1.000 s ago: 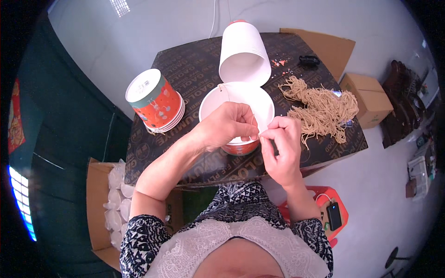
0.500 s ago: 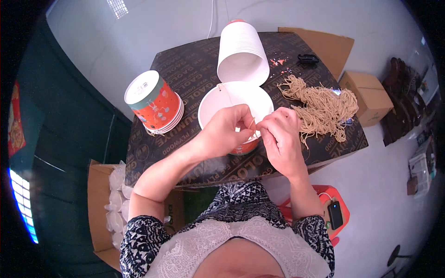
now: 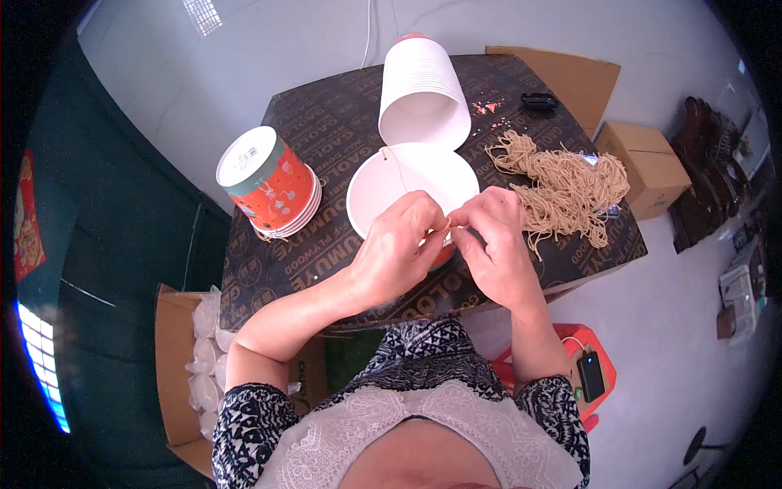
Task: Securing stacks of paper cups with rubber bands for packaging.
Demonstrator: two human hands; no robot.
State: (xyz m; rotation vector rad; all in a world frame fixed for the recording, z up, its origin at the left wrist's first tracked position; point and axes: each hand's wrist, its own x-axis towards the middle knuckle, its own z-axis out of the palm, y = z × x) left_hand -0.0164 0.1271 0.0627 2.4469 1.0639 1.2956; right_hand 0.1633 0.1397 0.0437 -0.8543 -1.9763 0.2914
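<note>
In front of me stands a paper bucket (image 3: 371, 183), white inside and orange outside, its mouth up. A thin tan cord (image 3: 386, 151) passes through a hole at its far rim and hangs inside. At the near rim my left hand (image 3: 395, 248) pinches a short piece of the cord. My right hand (image 3: 495, 244) meets it there, thumb and fingers pressed together at the same piece. Both hands hide most of the near rim and the exact run of the cord between the fingertips.
A nested stack of white buckets (image 3: 423, 81) lies behind. Upturned orange buckets (image 3: 273, 187) stand at the left. Tan cords (image 3: 570, 187) are heaped at the right, near a black object (image 3: 539, 102). A red stool (image 3: 599, 399) bears a phone (image 3: 590, 376); an open carton (image 3: 175, 350) sits lower left.
My left hand has turned slightly, its fingers closing further over the cord. The fingertips of both hands remain together at the near rim. The view has shifted a little.
</note>
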